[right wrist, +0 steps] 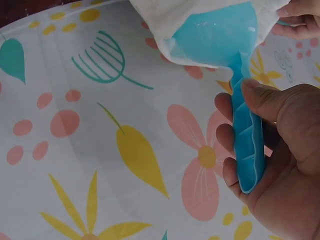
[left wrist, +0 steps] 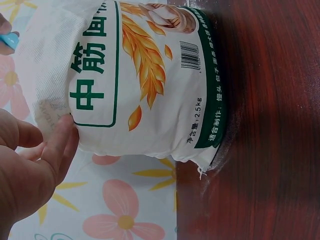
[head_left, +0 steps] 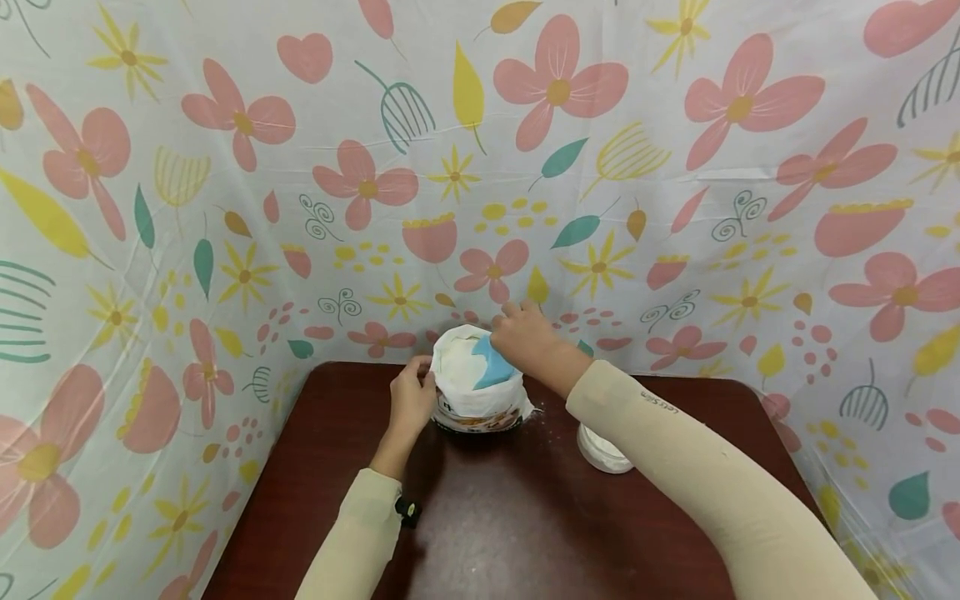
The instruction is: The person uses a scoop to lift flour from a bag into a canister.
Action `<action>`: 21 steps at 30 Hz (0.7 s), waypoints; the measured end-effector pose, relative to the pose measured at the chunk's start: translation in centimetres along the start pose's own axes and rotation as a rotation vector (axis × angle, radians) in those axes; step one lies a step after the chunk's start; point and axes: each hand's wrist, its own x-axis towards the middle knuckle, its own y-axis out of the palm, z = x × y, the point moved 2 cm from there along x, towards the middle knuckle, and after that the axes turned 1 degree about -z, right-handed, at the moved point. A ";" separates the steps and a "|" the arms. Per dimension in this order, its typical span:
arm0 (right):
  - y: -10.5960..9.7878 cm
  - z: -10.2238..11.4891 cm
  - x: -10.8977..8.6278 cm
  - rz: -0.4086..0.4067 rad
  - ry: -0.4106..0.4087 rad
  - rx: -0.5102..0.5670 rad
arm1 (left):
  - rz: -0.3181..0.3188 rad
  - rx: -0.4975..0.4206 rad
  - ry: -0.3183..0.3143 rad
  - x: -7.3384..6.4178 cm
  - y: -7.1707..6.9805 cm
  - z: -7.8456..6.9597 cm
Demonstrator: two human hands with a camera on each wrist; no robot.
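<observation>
A white flour bag (head_left: 480, 407) stands upright on the table with its top folded open, and white flour (head_left: 453, 363) shows inside. My left hand (head_left: 410, 402) pinches the bag's folded rim on the left side, thumb and fingers on either side of the cloth in the left wrist view. In my right hand (right wrist: 292, 145) I grip the ribbed handle of a light blue scoop (right wrist: 247, 132), fingers wrapped round it. The scoop's head dips into the bag's mouth, its lower edge hidden by flour and the rim.
Right of the bag, a round clear container (head_left: 602, 454) holding white powder sits partly hidden beneath my right forearm. Spilled powder (head_left: 542, 410) dusts the dark red wooden table (head_left: 495, 517) beside the bag. A flower-printed cloth (head_left: 480, 192) hangs close behind the table.
</observation>
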 end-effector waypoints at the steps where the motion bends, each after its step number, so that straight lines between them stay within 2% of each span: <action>1: 0.0 0.1 0.0 -0.005 0.001 -0.002 | 0.000 0.003 0.001 0.0 0.0 0.0; 6: 0.2 0.6 0.1 -0.034 -0.003 -0.005 | -0.004 0.005 -0.002 0.1 0.0 0.1; 11: 0.6 0.8 0.2 -0.028 0.004 0.002 | -0.004 -0.001 -0.003 0.2 0.0 0.1; 21: 1.1 0.3 0.1 -0.031 0.005 0.002 | -0.002 -0.007 0.005 0.2 0.0 0.4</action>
